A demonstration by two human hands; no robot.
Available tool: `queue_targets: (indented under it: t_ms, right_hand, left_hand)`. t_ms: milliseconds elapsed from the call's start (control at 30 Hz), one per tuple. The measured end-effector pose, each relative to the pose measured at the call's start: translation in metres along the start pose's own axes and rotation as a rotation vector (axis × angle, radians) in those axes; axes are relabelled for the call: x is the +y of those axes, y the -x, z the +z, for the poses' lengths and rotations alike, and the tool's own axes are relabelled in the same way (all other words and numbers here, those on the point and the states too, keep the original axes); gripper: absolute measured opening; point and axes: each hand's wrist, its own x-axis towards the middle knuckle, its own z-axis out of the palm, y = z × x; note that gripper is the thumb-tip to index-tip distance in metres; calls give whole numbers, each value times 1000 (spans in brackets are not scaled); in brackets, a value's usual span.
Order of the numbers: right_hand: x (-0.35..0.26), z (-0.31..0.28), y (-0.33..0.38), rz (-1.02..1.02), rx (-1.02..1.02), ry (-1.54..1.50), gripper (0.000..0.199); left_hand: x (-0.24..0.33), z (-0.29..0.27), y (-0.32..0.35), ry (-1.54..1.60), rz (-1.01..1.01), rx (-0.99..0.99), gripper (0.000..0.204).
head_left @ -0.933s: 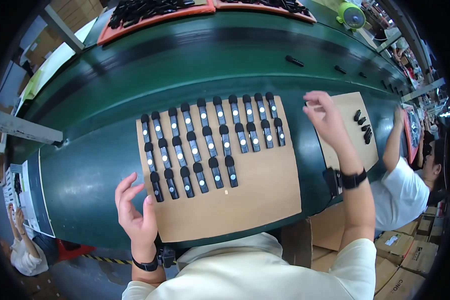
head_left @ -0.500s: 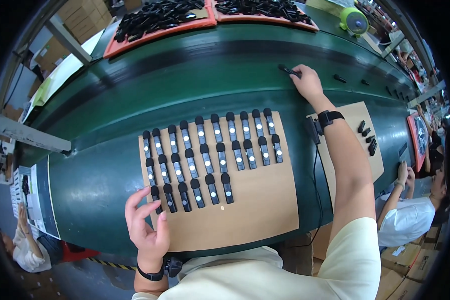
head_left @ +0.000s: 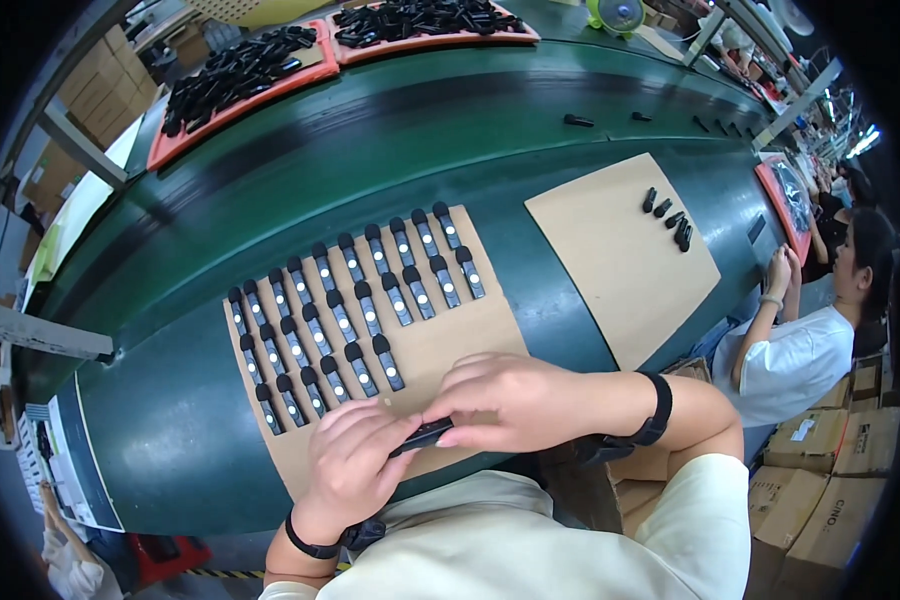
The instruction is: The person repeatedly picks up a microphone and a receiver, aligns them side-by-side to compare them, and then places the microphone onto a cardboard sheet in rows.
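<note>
Low over the front of a brown cardboard sheet [head_left: 470,350], both my hands hold a small black wireless microphone [head_left: 425,437]. My left hand [head_left: 355,455] is closed on one end, and my right hand [head_left: 510,400] pinches the other end between thumb and fingers. Fingers cover much of the microphone. Just beyond my hands, three rows of similar microphones [head_left: 362,370] lie on the cardboard, each with a dark foam head and a white round dot. The front row is shorter than the other two.
Another cardboard sheet [head_left: 610,260] at the right carries several microphones [head_left: 683,235]. More lie on the green conveyor belt [head_left: 420,130]. Two orange trays [head_left: 334,68] heaped with black microphones stand at the far side. A person [head_left: 795,345] in a white shirt sits at the right.
My right hand has come back from the belt with a microphone and met my left hand over the cardboard. The left hand's spread fingers have closed on the microphone. The view has turned rightward.
</note>
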Motion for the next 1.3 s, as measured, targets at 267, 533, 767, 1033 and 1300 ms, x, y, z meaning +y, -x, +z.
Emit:
queue_targets:
  t_ms: [267, 533, 767, 1033, 1300]
  right_hand:
    - [102, -108, 69, 397, 530, 579, 23]
    - [202, -215, 164, 1022, 820, 1055, 32]
    - [214, -228, 166, 1033, 736, 1144, 35]
    - [205, -218, 154, 769, 685, 1056, 28]
    - [74, -73, 52, 291, 574, 146, 25]
  left_hand:
    - [-5, -6, 27, 71, -226, 186, 32]
    - [-6, -13, 47, 173, -403, 301, 32]
    - [-4, -11, 47, 200, -408, 302, 31]
    - [1, -6, 43, 260, -375, 283, 31]
    - [-2, -7, 41, 323, -401, 266, 29]
